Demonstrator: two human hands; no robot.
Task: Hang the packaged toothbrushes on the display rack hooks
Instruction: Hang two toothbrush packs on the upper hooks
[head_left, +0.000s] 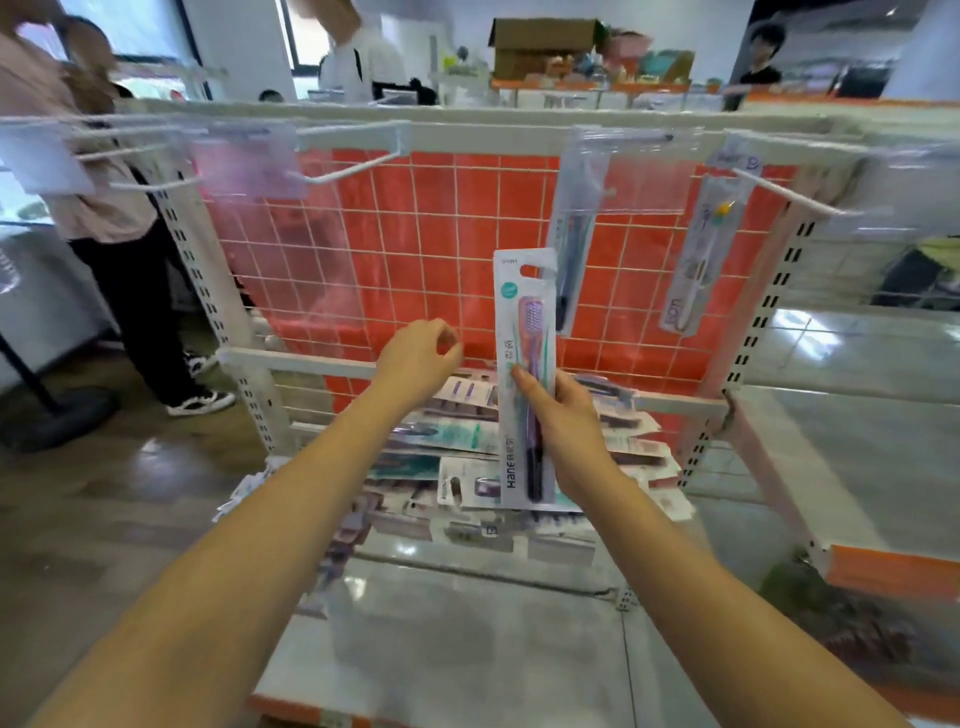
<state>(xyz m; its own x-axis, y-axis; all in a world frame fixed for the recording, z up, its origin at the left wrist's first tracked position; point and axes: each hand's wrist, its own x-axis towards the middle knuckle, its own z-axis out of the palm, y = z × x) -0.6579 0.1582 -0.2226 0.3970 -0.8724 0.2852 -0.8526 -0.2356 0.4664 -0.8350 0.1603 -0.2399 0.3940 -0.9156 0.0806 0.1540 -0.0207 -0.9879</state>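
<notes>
My right hand holds a packaged toothbrush upright by its lower half, its hang hole at the top, in front of the red wire grid. My left hand hovers to its left with fingers loosely curled and nothing in it. A pile of toothbrush packs lies on the shelf below both hands. Two packs hang on the rack: a dark one and a yellow-headed one. An unloaded white hook sticks out at the upper centre, another hook at the right.
Perforated white uprights frame the rack. Clear tag holders hang along the top rail. A person stands at the left beside the rack; other people and a cardboard box are behind it.
</notes>
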